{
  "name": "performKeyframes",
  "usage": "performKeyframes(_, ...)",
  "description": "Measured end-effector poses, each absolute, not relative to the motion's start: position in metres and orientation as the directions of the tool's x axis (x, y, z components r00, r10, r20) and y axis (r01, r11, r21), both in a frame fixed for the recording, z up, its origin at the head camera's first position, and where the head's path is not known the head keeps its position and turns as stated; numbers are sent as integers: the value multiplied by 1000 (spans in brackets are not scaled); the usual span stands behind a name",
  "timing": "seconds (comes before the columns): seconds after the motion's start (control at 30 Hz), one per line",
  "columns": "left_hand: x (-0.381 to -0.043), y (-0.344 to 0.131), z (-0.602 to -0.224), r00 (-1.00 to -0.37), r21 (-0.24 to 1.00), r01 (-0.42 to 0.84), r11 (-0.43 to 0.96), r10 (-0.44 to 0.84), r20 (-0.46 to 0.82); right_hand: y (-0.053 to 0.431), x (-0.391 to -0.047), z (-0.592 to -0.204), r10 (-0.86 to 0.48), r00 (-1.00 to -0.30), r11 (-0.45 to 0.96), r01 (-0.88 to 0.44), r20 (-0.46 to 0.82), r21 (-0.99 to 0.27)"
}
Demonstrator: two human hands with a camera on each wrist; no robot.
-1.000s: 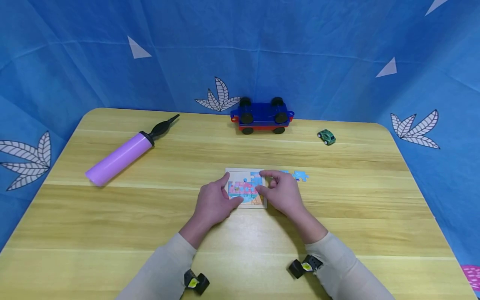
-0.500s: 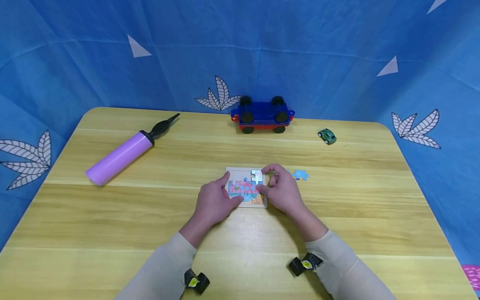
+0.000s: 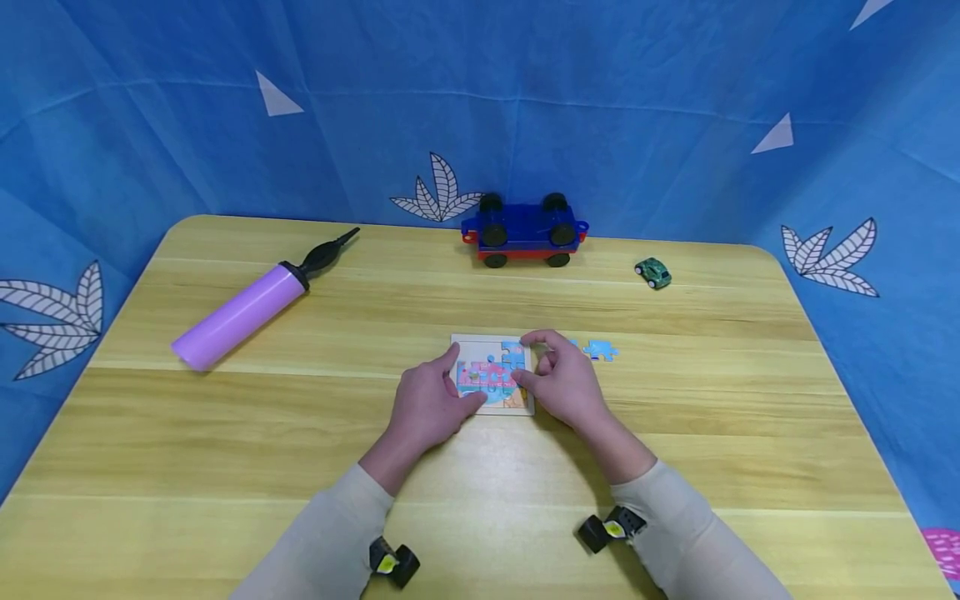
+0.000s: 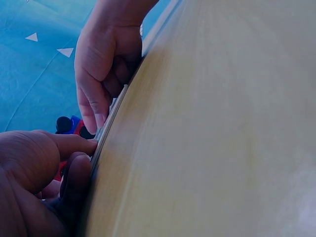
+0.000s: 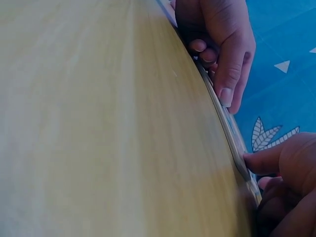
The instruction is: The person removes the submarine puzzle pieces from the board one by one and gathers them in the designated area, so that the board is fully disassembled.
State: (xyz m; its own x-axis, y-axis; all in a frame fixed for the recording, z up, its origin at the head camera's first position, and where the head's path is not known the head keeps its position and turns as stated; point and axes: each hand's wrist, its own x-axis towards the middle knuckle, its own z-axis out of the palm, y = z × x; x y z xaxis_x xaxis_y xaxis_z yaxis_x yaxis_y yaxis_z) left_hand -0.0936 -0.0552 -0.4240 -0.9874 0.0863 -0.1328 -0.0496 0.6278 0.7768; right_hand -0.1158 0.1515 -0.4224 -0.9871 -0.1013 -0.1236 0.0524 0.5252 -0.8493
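Note:
A shallow puzzle tray (image 3: 474, 346) lies on the table, partly filled with pink, blue and orange jigsaw pieces; its upper left part shows bare board. My left hand (image 3: 429, 404) holds the tray's left side, index finger by the upper corner and thumb over the lower edge. At the upper right, my right hand (image 3: 564, 383) pinches a blue puzzle piece (image 3: 512, 352) between index finger and thumb, against the tray. The left wrist view shows the left hand (image 4: 29, 163) low and the tray's edge (image 4: 109, 121) side-on. Loose blue puzzle pieces (image 3: 601, 350) lie beyond the right hand, partly hidden.
A purple hand pump (image 3: 243, 315) with a black nozzle lies at the left. A blue and red toy wagon (image 3: 525, 229) with black wheels stands at the back edge, and a small green toy car (image 3: 653, 272) sits back right. Blue cloth (image 3: 600, 100) hangs behind the table.
Half a second ago the piece by my right hand shone with glare, as if tilted; now it looks flatter and blue. Both hands have barely moved.

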Motion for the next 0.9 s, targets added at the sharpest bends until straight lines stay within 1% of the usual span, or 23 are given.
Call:
performKeyframes(0.27,-94,-54,-424,-987,777,-54,628,86,-138,154,-118,-422,-148,-980,578,26,-136,-816)
performKeyframes(0.4,-94,-54,-423,-985,777,-67,625,82,-151,155,-119,-422,-160,-977,572,25,-141,-820)
performKeyframes(0.6,-94,-54,-423,-985,778,-64,625,84,-148,157,-118,-424,-186,-976,545,-5,-115,-839)
performKeyframes(0.9,-94,-55,-423,-985,782,-63,620,87,-148,157,-118,-426,-188,-976,541,-11,-108,-841)
